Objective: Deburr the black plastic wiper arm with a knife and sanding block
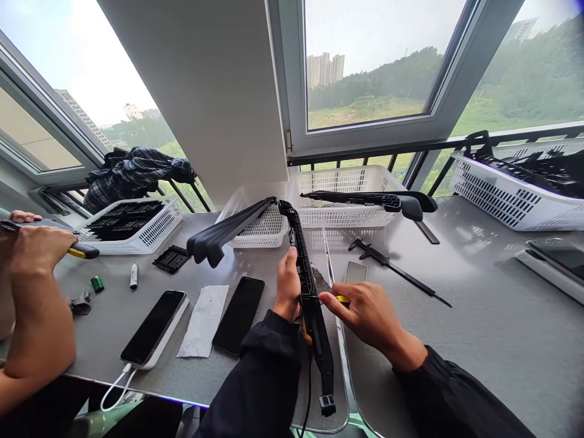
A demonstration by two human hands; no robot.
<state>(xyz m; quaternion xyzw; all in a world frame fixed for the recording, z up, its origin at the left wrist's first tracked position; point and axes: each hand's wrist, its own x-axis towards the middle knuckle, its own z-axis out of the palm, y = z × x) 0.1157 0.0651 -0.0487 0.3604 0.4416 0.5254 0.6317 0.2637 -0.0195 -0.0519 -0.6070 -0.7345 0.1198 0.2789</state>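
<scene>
While it runs from the near edge of the grey steel table (479, 316) towards the white mesh baskets (347, 182) at the far edge, the long black plastic wiper arm (314, 322) shows a narrow ribbed channel and a small square clip at its near end. Left hand (287, 286) is closed around the arm's middle, from its left side. Right hand (367, 316) pinches a small yellow-handled blade tool (342, 298), whose grey tip lies against the arm's right side, just beside the left hand's grip.
</scene>
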